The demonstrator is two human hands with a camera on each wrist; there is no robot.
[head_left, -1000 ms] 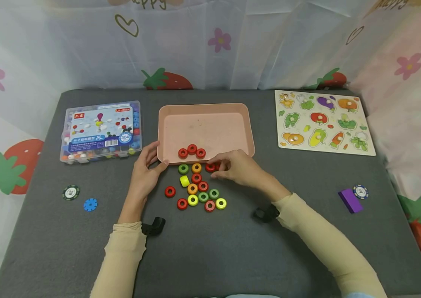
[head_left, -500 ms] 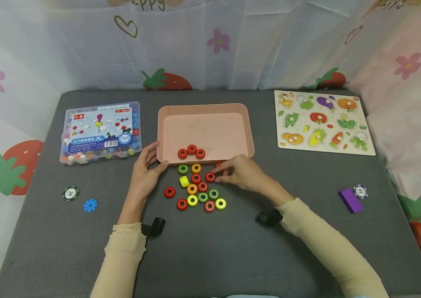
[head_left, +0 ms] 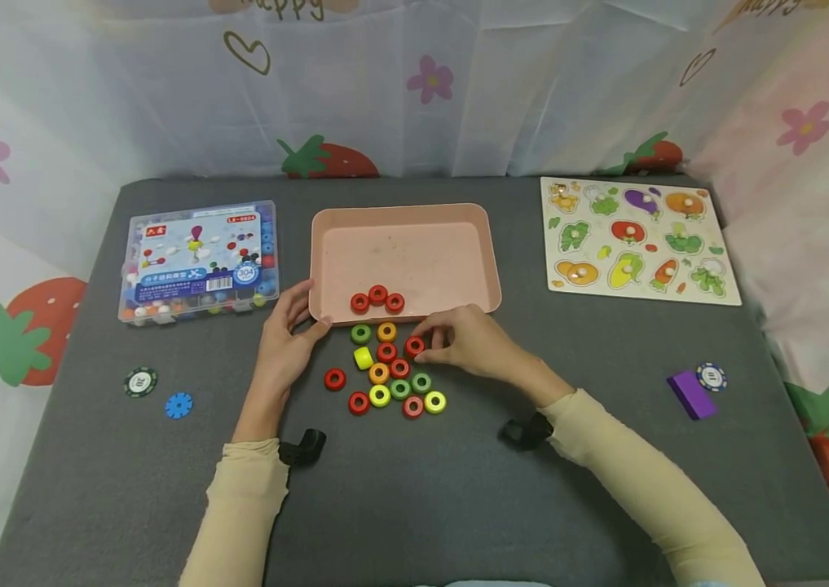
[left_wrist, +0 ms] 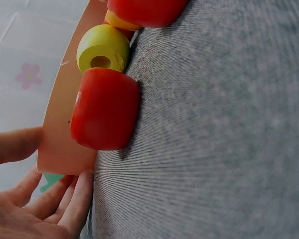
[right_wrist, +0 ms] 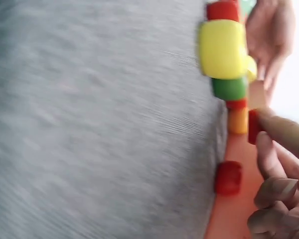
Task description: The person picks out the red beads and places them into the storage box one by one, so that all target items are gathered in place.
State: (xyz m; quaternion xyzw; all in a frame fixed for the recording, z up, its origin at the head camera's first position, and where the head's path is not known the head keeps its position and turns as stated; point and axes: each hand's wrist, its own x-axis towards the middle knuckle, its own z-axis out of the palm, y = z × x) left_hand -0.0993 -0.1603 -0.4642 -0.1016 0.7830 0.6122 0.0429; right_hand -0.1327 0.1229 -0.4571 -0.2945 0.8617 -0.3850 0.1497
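Note:
My left hand (head_left: 286, 338) holds the pink tray (head_left: 421, 244) at its near left corner. In the left wrist view the thumb lies on the tray's wall and the other fingers curve round its side. Between thumb and finger, my right hand (head_left: 476, 342) pinches a red ring bead (head_left: 415, 346) just in front of the tray. The right wrist view shows that bead apart from another red bead (right_wrist: 228, 178) on the cloth, which the hand hides in the head view. Several red, yellow, green and orange beads (head_left: 380, 396) lie before the tray; a few red beads (head_left: 377, 294) sit inside it.
A clear case (head_left: 197, 261) of small coloured parts lies left of the tray. A vegetable puzzle board (head_left: 637, 240) lies to the right. Poker chips (head_left: 139, 381) are at both sides, one beside a purple block (head_left: 693, 395). A printed curtain (head_left: 385, 90) borders the table.
My right hand has drawn a red bead from the tray's front edge toward me, and its fingertips now pinch it. The left hand stays at the tray corner.

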